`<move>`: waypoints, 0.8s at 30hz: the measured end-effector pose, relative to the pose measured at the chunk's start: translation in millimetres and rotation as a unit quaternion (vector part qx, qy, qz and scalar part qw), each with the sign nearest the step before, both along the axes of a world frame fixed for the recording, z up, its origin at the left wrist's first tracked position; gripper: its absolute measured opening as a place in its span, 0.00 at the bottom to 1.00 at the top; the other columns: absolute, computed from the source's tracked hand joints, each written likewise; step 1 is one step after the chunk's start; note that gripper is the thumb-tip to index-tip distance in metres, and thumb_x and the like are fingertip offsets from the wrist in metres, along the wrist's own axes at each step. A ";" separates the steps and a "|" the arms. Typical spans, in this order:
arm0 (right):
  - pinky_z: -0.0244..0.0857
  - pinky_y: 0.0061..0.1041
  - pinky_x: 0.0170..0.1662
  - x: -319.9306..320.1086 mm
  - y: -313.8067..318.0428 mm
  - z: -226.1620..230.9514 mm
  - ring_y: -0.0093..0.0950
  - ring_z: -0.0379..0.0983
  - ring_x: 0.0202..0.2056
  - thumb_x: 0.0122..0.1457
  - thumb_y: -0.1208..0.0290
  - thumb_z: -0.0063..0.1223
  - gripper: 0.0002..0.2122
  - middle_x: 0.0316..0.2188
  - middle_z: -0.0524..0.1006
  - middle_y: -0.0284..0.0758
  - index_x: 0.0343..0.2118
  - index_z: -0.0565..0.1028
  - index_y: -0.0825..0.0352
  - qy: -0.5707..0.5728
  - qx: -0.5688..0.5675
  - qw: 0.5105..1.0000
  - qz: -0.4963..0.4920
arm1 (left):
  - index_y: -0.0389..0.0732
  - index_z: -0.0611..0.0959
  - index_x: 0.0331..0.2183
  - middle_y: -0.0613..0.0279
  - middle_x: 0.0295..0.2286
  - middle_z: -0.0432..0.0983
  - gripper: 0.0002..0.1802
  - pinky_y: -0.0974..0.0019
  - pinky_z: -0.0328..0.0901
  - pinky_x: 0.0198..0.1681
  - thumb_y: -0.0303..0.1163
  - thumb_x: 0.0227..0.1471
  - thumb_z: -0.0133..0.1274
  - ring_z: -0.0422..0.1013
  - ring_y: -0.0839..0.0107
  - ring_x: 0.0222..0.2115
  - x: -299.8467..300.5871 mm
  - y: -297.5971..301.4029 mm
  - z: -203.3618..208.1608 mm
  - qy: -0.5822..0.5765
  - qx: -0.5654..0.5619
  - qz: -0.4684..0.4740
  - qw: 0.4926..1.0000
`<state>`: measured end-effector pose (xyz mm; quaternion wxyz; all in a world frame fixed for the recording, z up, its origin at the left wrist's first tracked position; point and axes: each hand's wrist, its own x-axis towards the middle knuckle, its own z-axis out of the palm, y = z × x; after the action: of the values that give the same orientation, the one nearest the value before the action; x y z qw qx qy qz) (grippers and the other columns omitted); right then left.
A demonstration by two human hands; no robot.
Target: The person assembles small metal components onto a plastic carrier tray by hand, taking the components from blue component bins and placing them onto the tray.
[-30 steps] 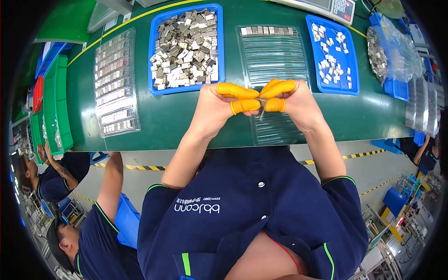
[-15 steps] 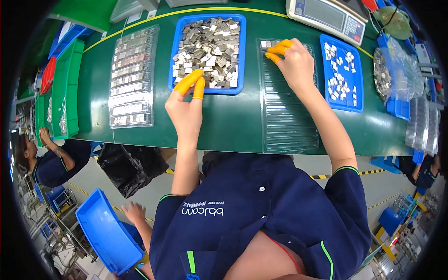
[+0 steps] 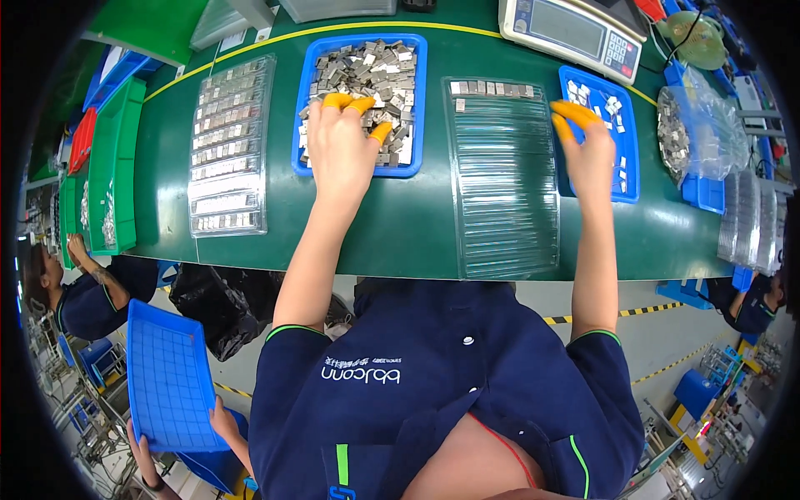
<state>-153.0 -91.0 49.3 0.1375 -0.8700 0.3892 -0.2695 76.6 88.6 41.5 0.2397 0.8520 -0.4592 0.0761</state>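
Note:
My left hand [image 3: 342, 154] is over a blue tray [image 3: 419, 108] heaped with small metal-grey and white rectangular pieces [image 3: 379, 62]. Its yellow-cotted thumb and fingers are spread and curl down into the heap; nothing shows between them. My right hand [image 3: 592, 154], also in yellow finger cots, hovers by the left edge of a second blue tray [image 3: 632, 158] holding small white pieces [image 3: 614, 107]. A small gap parts its thumb and index tips, with nothing visible there. Between my hands lies a clear ribbed plastic tray [image 3: 504, 192]. Several pieces [image 3: 492, 88] fill its far row, and one [image 3: 460, 106] sits below at the left.
A filled clear tray [image 3: 229, 158] lies at left, beside green bins [image 3: 123, 158]. A scale [image 3: 575, 37] stands at the back right, near a plastic bag [image 3: 712, 125] and stacked clear trays [image 3: 746, 217]. Behind the table edge, another person's hands hold a blue tub [image 3: 171, 375].
My right hand has left the clear tray's far row and moved right to the second blue tray. My left hand has reached further over the heap, fingers spreading. The other person's tub has tilted.

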 end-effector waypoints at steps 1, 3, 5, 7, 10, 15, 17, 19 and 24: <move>0.62 0.31 0.44 -17.6 -2.9 1.2 0.38 0.70 0.38 0.47 0.75 0.55 0.12 0.38 0.75 0.42 0.37 0.76 0.66 0.055 0.005 0.998 -0.040 | 0.37 0.82 0.31 0.54 0.29 0.72 0.17 0.60 0.60 0.40 0.32 0.32 0.63 0.64 0.59 0.34 1.5 -0.2 -4.5 -0.027 -0.014 0.007 1.000; 0.62 0.29 0.44 -49.7 -8.0 -10.5 0.40 0.70 0.39 0.47 0.78 0.54 0.12 0.40 0.73 0.46 0.36 0.73 0.74 0.134 -0.018 0.988 -0.069 | 0.37 0.82 0.29 0.54 0.28 0.72 0.16 0.60 0.60 0.40 0.32 0.32 0.63 0.64 0.59 0.33 2.8 0.9 -7.4 -0.006 0.007 0.005 1.000; 0.62 0.30 0.43 -62.4 -7.0 -16.8 0.41 0.70 0.39 0.46 0.79 0.55 0.12 0.39 0.73 0.48 0.35 0.73 0.76 0.158 0.002 0.984 -0.086 | 0.37 0.83 0.25 0.54 0.27 0.72 0.14 0.60 0.60 0.39 0.33 0.32 0.63 0.65 0.59 0.32 1.2 1.6 -8.8 -0.014 0.001 -0.003 1.000; 0.64 0.31 0.39 -58.7 -2.5 -14.6 0.40 0.71 0.36 0.45 0.79 0.56 0.10 0.37 0.74 0.47 0.32 0.73 0.75 0.162 0.000 0.981 -0.105 | 0.36 0.83 0.25 0.55 0.27 0.73 0.13 0.60 0.60 0.39 0.33 0.32 0.63 0.65 0.59 0.32 -2.9 0.7 -7.7 -0.022 0.000 0.004 1.000; 0.66 0.30 0.33 -56.3 -5.8 -20.4 0.38 0.73 0.30 0.45 0.78 0.55 0.08 0.32 0.76 0.45 0.28 0.73 0.75 0.179 0.076 0.962 -0.193 | 0.36 0.83 0.25 0.55 0.27 0.73 0.12 0.60 0.61 0.38 0.32 0.33 0.62 0.66 0.60 0.32 -5.7 -1.6 -8.6 -0.012 -0.011 0.003 1.000; 0.66 0.31 0.29 -58.3 -9.4 -31.3 0.38 0.73 0.25 0.45 0.78 0.55 0.07 0.26 0.76 0.44 0.28 0.76 0.74 0.132 0.070 0.969 -0.198 | 0.36 0.82 0.25 0.55 0.22 0.73 0.12 0.59 0.61 0.38 0.29 0.32 0.62 0.67 0.58 0.29 -8.0 0.5 -8.9 0.028 -0.020 -0.007 0.999; 0.66 0.32 0.30 -60.1 -9.9 -32.4 0.40 0.73 0.25 0.44 0.78 0.54 0.06 0.25 0.76 0.46 0.27 0.76 0.75 0.101 0.082 0.971 -0.198 | 0.35 0.82 0.27 0.56 0.23 0.76 0.10 0.64 0.65 0.35 0.25 0.35 0.60 0.70 0.65 0.27 -6.9 3.5 -10.5 0.096 -0.026 0.017 0.995; 0.66 0.30 0.29 -64.1 -10.7 -34.0 0.36 0.73 0.24 0.44 0.78 0.55 0.07 0.25 0.76 0.46 0.28 0.77 0.74 0.110 0.088 0.962 -0.232 | 0.34 0.82 0.28 0.57 0.25 0.77 0.09 0.69 0.66 0.34 0.23 0.38 0.58 0.71 0.69 0.27 -10.1 3.2 -4.3 0.256 -0.084 0.038 0.962; 0.64 0.20 0.27 -65.4 -13.7 -35.7 0.24 0.72 0.24 0.49 0.78 0.54 0.09 0.27 0.77 0.41 0.35 0.77 0.71 -0.080 0.222 0.953 -0.191 | 0.29 0.79 0.34 0.54 0.27 0.77 0.12 0.76 0.67 0.30 0.18 0.42 0.53 0.73 0.75 0.26 -16.8 9.4 6.7 0.570 -0.234 -0.003 0.788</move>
<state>-218.4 -104.8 13.7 0.3037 -0.7026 0.5858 -0.2665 59.7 98.0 48.1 0.6497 0.6572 -0.2104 -0.3189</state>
